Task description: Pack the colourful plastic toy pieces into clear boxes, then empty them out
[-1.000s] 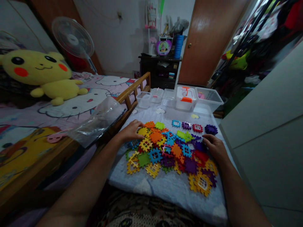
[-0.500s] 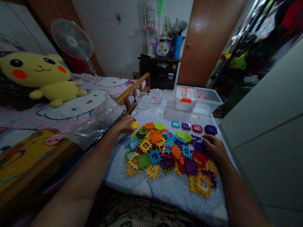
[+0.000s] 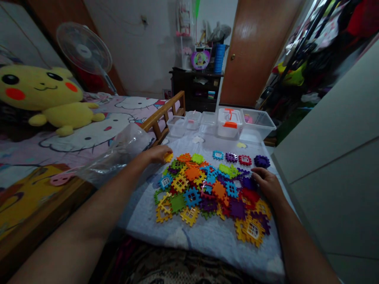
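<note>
At the far left corner of a large pile of interlocking plastic building tiles point(image 3: 192, 172), my left hand point(image 3: 159, 153) has its fingers closed on a yellow building tile point(image 3: 168, 157). My right hand point(image 3: 268, 184) rests at the pile's right side, fingers slightly curved and apart, beside a dark purple tile point(image 3: 249, 183); I cannot tell whether it touches it. Behind the pile lie a blue window tile point(image 3: 218, 155), a purple window tile point(image 3: 231, 157) and a red window tile point(image 3: 244, 160) in a row. A dark purple stack of tiles point(image 3: 262, 161) ends that row at right.
Along the table's far edge stand clear plastic boxes point(image 3: 177, 128), a lidded box with an orange handle point(image 3: 229, 128) and a larger open bin point(image 3: 257, 124). A wooden bed rail point(image 3: 162, 114) and clear plastic bag point(image 3: 118, 152) border the left. A white panel point(image 3: 334, 138) rises at right.
My left hand has shifted slightly forward over the yellow tile, covering more of it. My right hand stays by the pile. The whole view has moved a little.
</note>
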The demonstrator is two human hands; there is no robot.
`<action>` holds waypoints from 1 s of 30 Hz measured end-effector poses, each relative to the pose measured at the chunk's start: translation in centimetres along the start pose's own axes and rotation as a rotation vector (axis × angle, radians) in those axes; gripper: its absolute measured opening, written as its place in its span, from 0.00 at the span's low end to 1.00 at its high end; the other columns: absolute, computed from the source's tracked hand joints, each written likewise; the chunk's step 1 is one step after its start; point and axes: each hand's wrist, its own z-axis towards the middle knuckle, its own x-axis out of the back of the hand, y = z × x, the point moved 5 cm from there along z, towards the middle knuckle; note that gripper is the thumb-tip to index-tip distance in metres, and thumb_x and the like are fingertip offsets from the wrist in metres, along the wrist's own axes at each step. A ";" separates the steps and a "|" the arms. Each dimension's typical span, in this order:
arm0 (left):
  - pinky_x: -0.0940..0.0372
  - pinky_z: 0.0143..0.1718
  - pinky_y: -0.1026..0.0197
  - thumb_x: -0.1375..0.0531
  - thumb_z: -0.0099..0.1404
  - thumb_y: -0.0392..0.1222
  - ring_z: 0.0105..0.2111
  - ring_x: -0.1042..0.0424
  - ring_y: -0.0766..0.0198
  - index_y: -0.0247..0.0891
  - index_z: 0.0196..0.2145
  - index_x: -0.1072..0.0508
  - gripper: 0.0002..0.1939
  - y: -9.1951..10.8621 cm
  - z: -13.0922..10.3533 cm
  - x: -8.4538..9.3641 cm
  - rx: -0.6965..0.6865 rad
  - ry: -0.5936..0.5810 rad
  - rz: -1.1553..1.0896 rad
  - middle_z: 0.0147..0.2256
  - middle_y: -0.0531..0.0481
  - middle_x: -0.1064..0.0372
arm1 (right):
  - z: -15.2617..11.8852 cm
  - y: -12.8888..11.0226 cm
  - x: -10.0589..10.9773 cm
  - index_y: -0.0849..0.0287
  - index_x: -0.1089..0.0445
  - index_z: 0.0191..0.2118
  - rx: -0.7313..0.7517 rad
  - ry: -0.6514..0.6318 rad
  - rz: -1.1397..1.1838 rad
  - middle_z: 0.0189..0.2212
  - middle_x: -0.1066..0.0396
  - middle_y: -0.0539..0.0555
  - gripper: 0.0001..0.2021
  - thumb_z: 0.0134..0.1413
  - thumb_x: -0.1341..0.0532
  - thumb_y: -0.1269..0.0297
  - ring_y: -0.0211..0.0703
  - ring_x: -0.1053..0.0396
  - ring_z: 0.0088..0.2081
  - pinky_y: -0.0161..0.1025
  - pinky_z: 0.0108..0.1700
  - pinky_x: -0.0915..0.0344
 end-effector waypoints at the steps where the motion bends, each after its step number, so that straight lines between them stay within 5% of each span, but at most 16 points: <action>1: 0.37 0.49 0.55 0.35 0.47 0.41 0.47 0.29 0.50 0.42 0.46 0.23 0.25 0.2 0.0 0.0 -0.010 -0.005 0.013 0.45 0.46 0.26 | 0.0 0.0 0.0 0.60 0.24 0.40 -0.002 -0.003 -0.003 0.33 0.22 0.57 0.22 0.46 0.39 0.48 0.50 0.26 0.34 0.44 0.38 0.33; 9: 0.36 0.40 0.58 0.37 0.51 0.46 0.40 0.28 0.52 0.34 0.43 0.23 0.23 0.4 -0.5 0.2 -0.024 -0.033 0.166 0.41 0.42 0.26 | 0.0 -0.2 0.0 0.59 0.24 0.40 -0.014 -0.002 0.010 0.32 0.22 0.56 0.21 0.45 0.39 0.48 0.49 0.26 0.34 0.44 0.38 0.33; 13: 0.36 0.42 0.59 0.37 0.51 0.48 0.41 0.27 0.53 0.33 0.45 0.24 0.24 1.0 0.0 1.7 -0.019 0.057 0.119 0.42 0.42 0.26 | 0.0 0.0 -0.1 0.59 0.24 0.39 -0.007 0.001 0.004 0.32 0.22 0.56 0.21 0.45 0.39 0.49 0.49 0.27 0.33 0.43 0.37 0.33; 21: 0.34 0.45 0.62 0.36 0.50 0.45 0.43 0.27 0.57 0.34 0.48 0.25 0.27 9.2 5.6 4.6 -0.167 0.256 0.006 0.45 0.44 0.25 | 0.0 0.1 0.0 0.58 0.24 0.40 0.015 -0.009 0.012 0.34 0.22 0.56 0.20 0.47 0.38 0.49 0.50 0.26 0.35 0.44 0.40 0.32; 25: 0.34 0.45 0.63 0.36 0.51 0.45 0.44 0.26 0.57 0.35 0.48 0.23 0.26 12.7 9.0 3.6 -0.168 0.197 0.044 0.46 0.46 0.24 | -0.1 0.0 0.0 0.58 0.24 0.39 0.015 -0.003 0.015 0.34 0.22 0.56 0.19 0.47 0.39 0.50 0.50 0.26 0.35 0.44 0.40 0.32; 30: 0.33 0.42 0.63 0.34 0.49 0.44 0.43 0.26 0.57 0.37 0.47 0.22 0.25 14.2 11.7 1.4 -0.141 0.127 0.063 0.45 0.47 0.23 | -0.1 0.1 0.0 0.58 0.24 0.39 0.019 0.006 0.039 0.35 0.22 0.57 0.19 0.47 0.39 0.50 0.50 0.26 0.35 0.44 0.40 0.32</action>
